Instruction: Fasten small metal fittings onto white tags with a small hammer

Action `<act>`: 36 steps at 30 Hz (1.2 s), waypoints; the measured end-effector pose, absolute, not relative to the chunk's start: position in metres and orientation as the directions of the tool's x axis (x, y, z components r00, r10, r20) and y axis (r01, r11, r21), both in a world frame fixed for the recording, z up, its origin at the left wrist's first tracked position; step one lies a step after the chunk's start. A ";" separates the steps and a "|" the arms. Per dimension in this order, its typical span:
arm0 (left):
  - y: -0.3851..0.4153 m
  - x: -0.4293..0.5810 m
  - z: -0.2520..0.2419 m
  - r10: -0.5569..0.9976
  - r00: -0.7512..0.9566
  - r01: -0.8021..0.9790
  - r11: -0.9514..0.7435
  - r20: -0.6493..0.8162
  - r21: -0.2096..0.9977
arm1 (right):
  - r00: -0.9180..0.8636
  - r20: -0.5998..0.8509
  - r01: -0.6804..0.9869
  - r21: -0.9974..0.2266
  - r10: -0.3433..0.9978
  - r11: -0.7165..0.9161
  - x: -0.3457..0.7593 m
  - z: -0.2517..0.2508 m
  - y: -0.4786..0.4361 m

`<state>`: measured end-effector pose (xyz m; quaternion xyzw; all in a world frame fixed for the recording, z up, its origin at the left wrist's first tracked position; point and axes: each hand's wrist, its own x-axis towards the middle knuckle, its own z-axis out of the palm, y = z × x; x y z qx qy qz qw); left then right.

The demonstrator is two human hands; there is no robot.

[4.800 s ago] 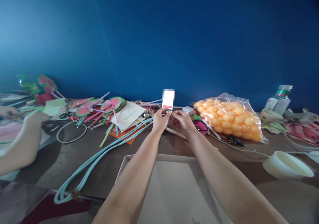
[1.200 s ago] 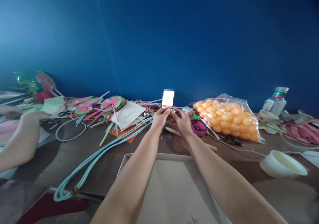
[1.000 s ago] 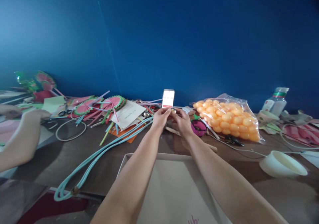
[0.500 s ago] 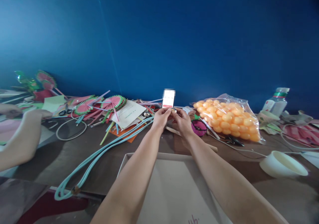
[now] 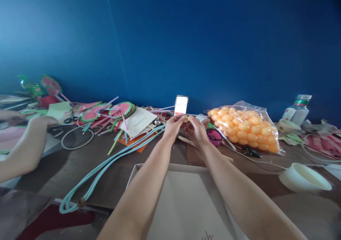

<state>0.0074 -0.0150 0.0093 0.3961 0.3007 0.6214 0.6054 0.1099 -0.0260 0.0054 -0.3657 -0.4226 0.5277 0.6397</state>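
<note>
My left hand (image 5: pixel 172 126) and my right hand (image 5: pixel 197 130) meet above the back of the table. A small gold-coloured piece (image 5: pixel 186 118) shows between their fingertips; it is too small to name. My left fingers are closed in a pinch at it. The right thumb and forefinger touch its other side, with the remaining fingers curled and partly hidden. Just behind my hands, a phone (image 5: pixel 180 106) with a lit screen stands upright near the wall. Under my forearms lies a shallow, pale cardboard box (image 5: pixel 183 197).
Left are looped light-blue cords (image 5: pixel 103 167), paper watermelon fans (image 5: pixel 122 111) and a white card (image 5: pixel 138 122). Another person's arm (image 5: pixel 29 149) reaches in there. A bag of orange balls (image 5: pixel 243 128), a white bowl (image 5: pixel 299 179) and a clear bottle (image 5: pixel 299 110) stand right.
My right hand has shifted slightly away from the left, its fingers loosening a little, and more of the gold-coloured piece shows. The view has moved very slightly.
</note>
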 end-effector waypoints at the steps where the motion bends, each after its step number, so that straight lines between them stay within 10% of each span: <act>1: -0.014 0.008 0.009 0.991 0.045 -0.508 -0.087 0.127 0.857 | 0.087 0.144 -0.377 -0.911 0.986 0.166 0.110 0.006 -0.026; 36: -0.020 0.006 0.017 1.000 0.009 -0.603 0.027 -0.028 0.798 | 0.057 0.104 -0.354 -0.928 0.993 0.118 0.108 0.003 -0.024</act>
